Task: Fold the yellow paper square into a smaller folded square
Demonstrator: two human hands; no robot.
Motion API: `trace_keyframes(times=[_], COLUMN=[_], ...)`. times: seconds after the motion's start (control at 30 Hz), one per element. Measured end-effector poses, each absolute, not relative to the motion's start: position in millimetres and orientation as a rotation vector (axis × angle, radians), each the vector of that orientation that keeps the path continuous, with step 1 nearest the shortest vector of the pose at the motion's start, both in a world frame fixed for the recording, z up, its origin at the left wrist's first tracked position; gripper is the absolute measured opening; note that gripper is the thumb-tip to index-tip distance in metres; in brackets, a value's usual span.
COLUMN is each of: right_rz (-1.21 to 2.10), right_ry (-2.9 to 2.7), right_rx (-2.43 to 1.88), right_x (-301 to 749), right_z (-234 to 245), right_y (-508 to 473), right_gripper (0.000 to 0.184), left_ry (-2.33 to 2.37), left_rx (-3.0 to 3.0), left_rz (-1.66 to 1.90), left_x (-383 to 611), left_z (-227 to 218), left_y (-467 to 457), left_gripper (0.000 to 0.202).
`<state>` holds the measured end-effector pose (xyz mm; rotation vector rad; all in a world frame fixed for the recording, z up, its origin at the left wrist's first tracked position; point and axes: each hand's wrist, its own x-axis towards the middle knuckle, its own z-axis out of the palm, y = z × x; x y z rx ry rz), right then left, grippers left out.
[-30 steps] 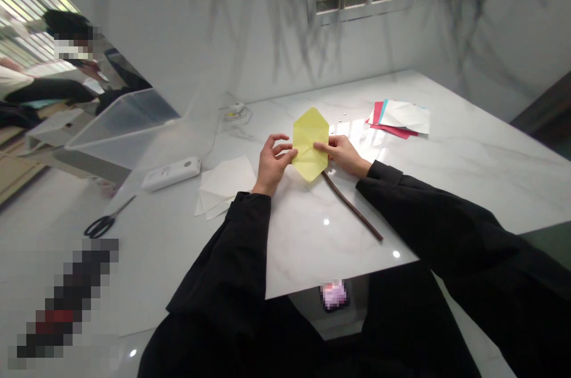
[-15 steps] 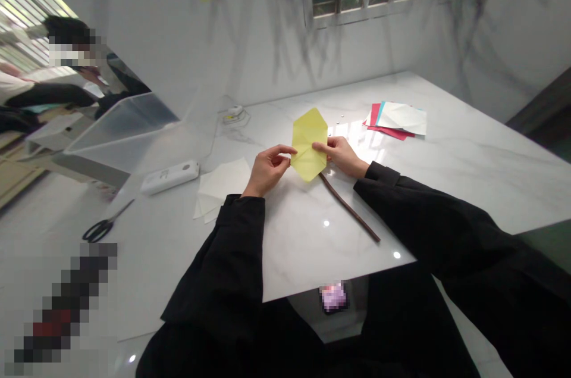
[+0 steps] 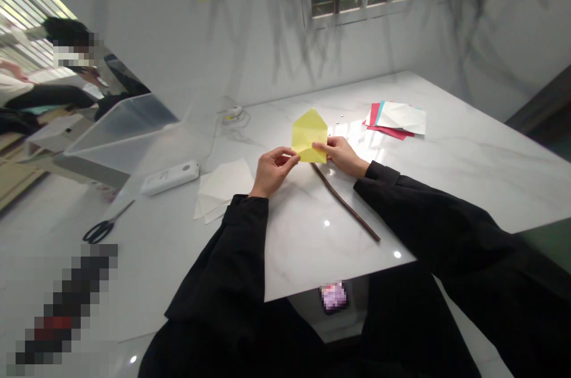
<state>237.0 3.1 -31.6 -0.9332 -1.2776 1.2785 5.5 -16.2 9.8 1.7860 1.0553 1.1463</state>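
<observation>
A yellow folded paper (image 3: 308, 133) with a pointed top and a flat bottom edge is held just above the white marble table (image 3: 446, 169). My left hand (image 3: 273, 169) pinches its lower left corner. My right hand (image 3: 341, 155) pinches its lower right corner between thumb and fingers. A thin brown stick (image 3: 345, 203) lies on the table just below the paper, running toward me and to the right.
White paper sheets (image 3: 220, 186) lie left of my hands, with a white remote-like device (image 3: 170, 177), scissors (image 3: 104, 225) and a clear plastic bin (image 3: 120, 128) further left. Red, blue and white sheets (image 3: 397, 118) lie at the right. A person sits at the far left.
The paper's lower point has been folded up, leaving a flat bottom edge. My left hand's fingers have closed onto the paper's corner.
</observation>
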Motion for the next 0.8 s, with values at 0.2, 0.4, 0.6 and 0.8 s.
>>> trace_keyframes(times=[0.2,0.4,0.6,0.8], right_rz=[1.274,1.327,1.294,1.342], right_ry=[-1.366,-1.439,-1.551,-1.624], right_rx=[-0.966,-0.931,-0.948,-0.88], right_x=[235,231,231,232], right_z=[-22,-11,-12,-12], right_y=[-4,-11,-12,-13], right_gripper=[0.061,0.066,0.065,0.061], left_ry=[0.99,0.927,0.916,0.924], left_rx=[1.568,1.377,1.359,1.309], left_rz=[1.202,1.197,1.151,1.205], left_x=[19,26,27,25], left_z=[11,8,2,-2], left_y=[-23,-26,-23,-19], left_gripper=[0.084,0.12,0.09,0.081])
